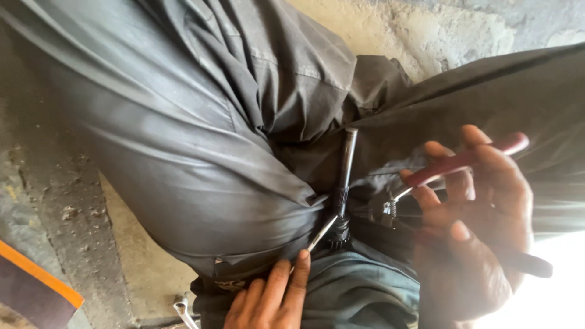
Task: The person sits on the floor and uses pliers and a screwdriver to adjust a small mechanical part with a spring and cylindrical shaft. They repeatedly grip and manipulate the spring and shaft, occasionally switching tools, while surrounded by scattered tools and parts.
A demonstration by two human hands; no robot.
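Observation:
My right hand (481, 244) grips a pair of red-handled pliers (463, 159); their metal jaws with a small spring point left, close to a black cylindrical shaft (345, 176). The shaft stands between my legs in grey trousers (183, 140), its toothed lower end resting on a blue-grey cloth (359, 286). My left hand (268, 298) comes up from the bottom edge. Its fingertips hold the end of a thin silver rod (322, 233), which slants up to the shaft's lower end. The rest of the left hand is cut off by the frame.
Rough concrete floor (61, 201) shows at the left and top right. An orange-edged dark object (36, 286) lies at the bottom left corner. A small metal wrench end (183, 307) lies on the floor by my left hand. Bright glare fills the bottom right.

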